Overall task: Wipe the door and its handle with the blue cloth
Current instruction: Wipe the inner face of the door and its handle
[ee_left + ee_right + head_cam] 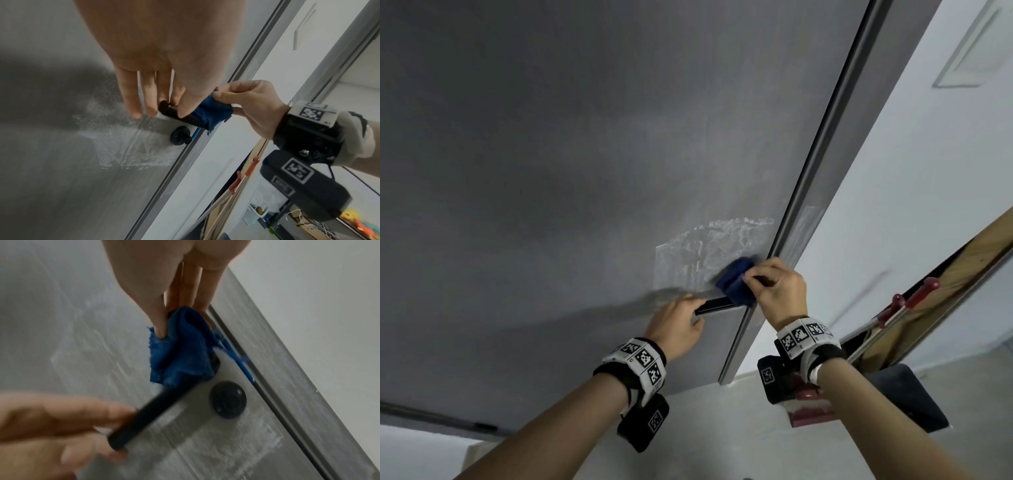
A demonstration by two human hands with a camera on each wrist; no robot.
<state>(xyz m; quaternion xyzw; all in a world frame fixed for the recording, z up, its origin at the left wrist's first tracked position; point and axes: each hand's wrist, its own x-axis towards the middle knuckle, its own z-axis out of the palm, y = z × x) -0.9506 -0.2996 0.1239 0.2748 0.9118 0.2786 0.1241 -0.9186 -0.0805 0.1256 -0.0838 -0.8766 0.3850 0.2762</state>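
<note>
The blue cloth (736, 281) is wrapped round the inner end of the black lever handle (717, 305), close to the door's latch edge, with the right hand (779, 291) pinching it closed between thumb and fingers. The left hand (679, 325) holds the free tip of the handle between thumb and forefinger, its other fingers extended towards the grey door (551, 171). A black lock knob (180, 134) sits just below the handle, and a loose blue strand (238, 360) trails from the cloth towards the edge groove. White streaky residue (709, 246) remains on the panel around the handle. Risks, as judged: the left-hand pinch is light, so a firm stroke could depress or twist the lever free; the strand may snag in the groove or on the knob; the bunched cloth may miss the handle's underside; the residue may be left unwiped if attention stays on the lever.
</note>
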